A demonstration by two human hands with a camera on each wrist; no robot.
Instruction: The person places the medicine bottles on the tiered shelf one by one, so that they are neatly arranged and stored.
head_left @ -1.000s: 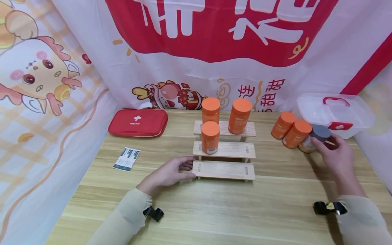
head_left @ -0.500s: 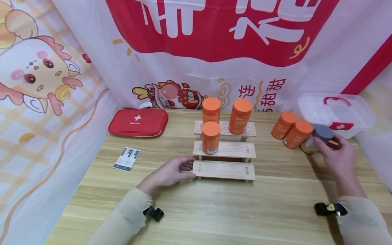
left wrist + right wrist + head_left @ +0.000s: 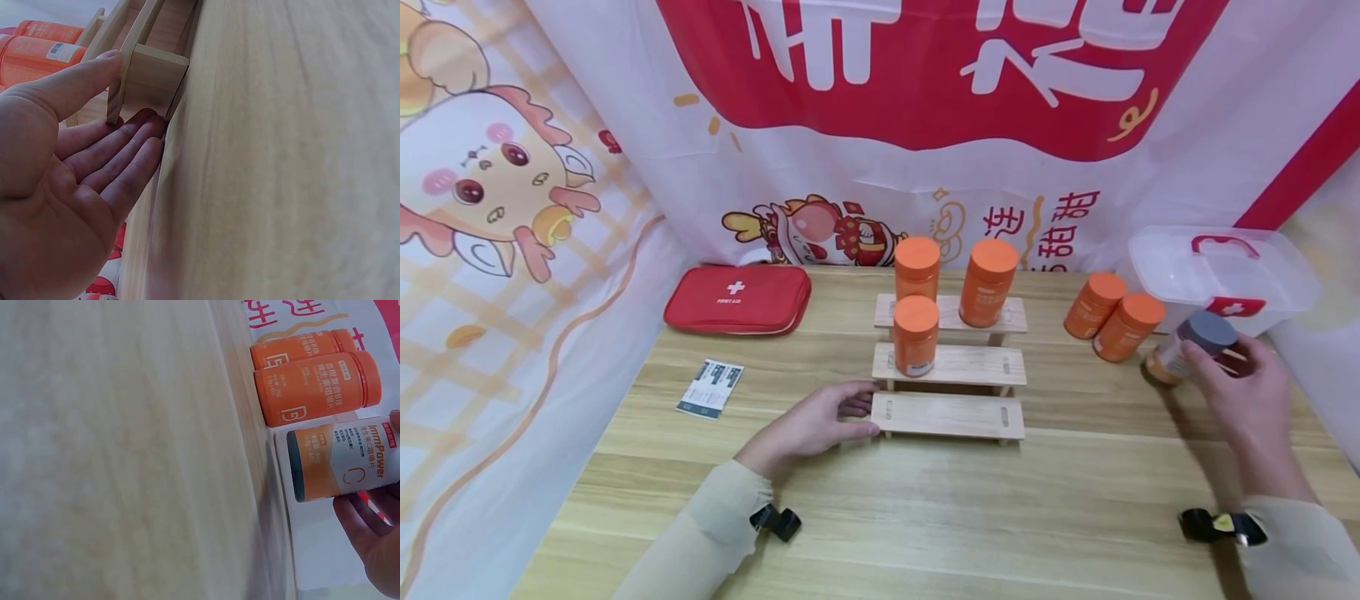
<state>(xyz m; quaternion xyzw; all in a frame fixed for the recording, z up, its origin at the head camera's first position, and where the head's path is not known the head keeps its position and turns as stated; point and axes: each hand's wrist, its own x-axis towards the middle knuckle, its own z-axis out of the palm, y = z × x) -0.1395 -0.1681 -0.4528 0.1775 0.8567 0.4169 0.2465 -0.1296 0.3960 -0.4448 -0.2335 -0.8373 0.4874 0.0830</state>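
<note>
My right hand point(image 3: 1251, 387) grips a grey-capped supplement bottle point(image 3: 1187, 346) near its cap, right of two orange bottles. The right wrist view shows this bottle's point(image 3: 340, 459) orange-and-white label, with its base seemingly just off the tabletop. My left hand point(image 3: 820, 418) is at the left end of the lowest step of a wooden tiered stand point(image 3: 947, 415). In the left wrist view its fingers point(image 3: 119, 156) are nearly straight, and the thumb touches the board's edge. On the stand, one orange bottle point(image 3: 916, 337) occupies the middle step and two orange bottles point(image 3: 988, 287) the top one.
Two orange bottles point(image 3: 1127, 327) stand close together on the table, left of my right hand. Behind them is a clear plastic first aid box point(image 3: 1225, 267). A red first aid pouch point(image 3: 737, 302) and a printed card point(image 3: 711, 388) lie at the left. Printed cloth point(image 3: 850, 158) hangs behind.
My right hand has moved right and slightly toward me with the grey-capped bottle, widening the gap to the orange bottles. My left hand has stayed at the stand.
</note>
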